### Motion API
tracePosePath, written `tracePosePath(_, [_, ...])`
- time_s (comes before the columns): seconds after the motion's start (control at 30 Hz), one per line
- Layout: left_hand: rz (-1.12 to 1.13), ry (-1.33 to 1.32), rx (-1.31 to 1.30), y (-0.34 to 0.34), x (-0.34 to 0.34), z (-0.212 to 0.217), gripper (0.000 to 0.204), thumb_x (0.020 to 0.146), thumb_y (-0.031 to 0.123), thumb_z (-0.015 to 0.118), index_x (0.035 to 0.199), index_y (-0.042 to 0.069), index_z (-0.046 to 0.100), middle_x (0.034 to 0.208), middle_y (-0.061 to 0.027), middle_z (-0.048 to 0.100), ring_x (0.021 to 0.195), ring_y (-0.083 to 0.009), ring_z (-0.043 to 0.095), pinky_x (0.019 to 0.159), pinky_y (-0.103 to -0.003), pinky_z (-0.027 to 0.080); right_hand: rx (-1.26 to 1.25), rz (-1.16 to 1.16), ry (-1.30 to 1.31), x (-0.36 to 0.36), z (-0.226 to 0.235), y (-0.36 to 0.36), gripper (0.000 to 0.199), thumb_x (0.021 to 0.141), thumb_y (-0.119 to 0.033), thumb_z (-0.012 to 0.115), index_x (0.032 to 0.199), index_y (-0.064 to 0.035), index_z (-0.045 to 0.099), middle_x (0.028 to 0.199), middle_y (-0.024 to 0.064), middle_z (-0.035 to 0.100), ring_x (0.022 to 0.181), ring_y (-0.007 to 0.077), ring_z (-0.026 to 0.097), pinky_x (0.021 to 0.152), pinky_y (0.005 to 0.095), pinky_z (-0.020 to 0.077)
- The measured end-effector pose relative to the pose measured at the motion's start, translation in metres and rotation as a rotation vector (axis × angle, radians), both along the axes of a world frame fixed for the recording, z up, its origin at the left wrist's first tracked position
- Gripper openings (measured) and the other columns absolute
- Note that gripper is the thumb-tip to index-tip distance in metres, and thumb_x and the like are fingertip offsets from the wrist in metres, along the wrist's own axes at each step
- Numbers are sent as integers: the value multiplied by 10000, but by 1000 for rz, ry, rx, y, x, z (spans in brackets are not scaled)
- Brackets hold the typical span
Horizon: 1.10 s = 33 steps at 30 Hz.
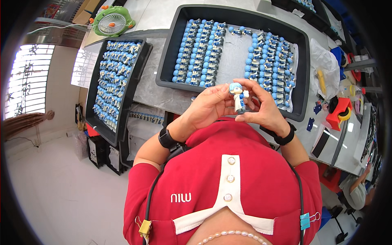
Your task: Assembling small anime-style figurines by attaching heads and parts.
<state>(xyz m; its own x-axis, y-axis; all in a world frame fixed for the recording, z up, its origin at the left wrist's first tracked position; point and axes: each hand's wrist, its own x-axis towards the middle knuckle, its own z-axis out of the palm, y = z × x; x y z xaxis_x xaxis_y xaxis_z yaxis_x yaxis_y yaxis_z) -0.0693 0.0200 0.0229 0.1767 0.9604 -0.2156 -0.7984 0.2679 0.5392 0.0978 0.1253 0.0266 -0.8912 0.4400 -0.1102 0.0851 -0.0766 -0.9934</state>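
Observation:
A small blue-haired figurine [238, 98] in white and blue stands upright between my two hands, close to my chest. My left hand [210, 100] pinches it near the head with thumb and finger. My right hand [263, 104] curls round its other side, the thumb at the dark base. Just beyond my hands lies a large black tray [241, 13] with rows of similar blue-haired figurines [206, 53] on its left and right. Between the rows shows a strip of pale liner, with a few figurines at its far end.
At left, a second black tray [137, 61] holds more figurines. A green animal-shaped fan [112, 22] stands at the far left. To the right are a red tape dispenser [339, 114], a clear plastic bag [322, 61] and small dark blue pieces [310, 123]. Another person [357, 192] sits at lower right.

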Motion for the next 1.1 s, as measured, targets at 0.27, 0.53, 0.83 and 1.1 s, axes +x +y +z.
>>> tracePosePath(0.27, [-8,-36,15,-1,2,2,418,973,308,413,1233,-16,456,1151,-137,570,1057,-214,570,896,-371,477,-36,-7,35,0,0,-1,842,577,-102,831,1320,-91,435,873,-68,422,677,33,329,664,167,338])
tracePosePath(0.53, [7,-52,11,-1,4,-2,420,971,303,415,1242,-17,441,1169,-155,555,1067,-231,566,907,-377,481,-111,8,16,1,-5,1,827,602,-164,822,1326,-77,432,930,-46,451,747,42,388,730,179,368])
tracePosePath(0.83, [14,-55,-19,-2,4,1,422,973,329,418,1233,-2,443,1167,-131,558,1040,-189,576,923,-331,471,-150,2,124,-1,-13,2,753,653,-286,809,1294,-84,469,783,-66,425,664,32,377,654,176,340])
tracePosePath(1.1, [15,-35,-44,-2,4,0,421,970,336,427,1228,5,454,1148,-133,566,1029,-185,581,911,-321,478,-174,-8,136,-2,-13,2,775,648,-310,818,1293,-64,465,787,-66,441,670,36,384,707,190,362])
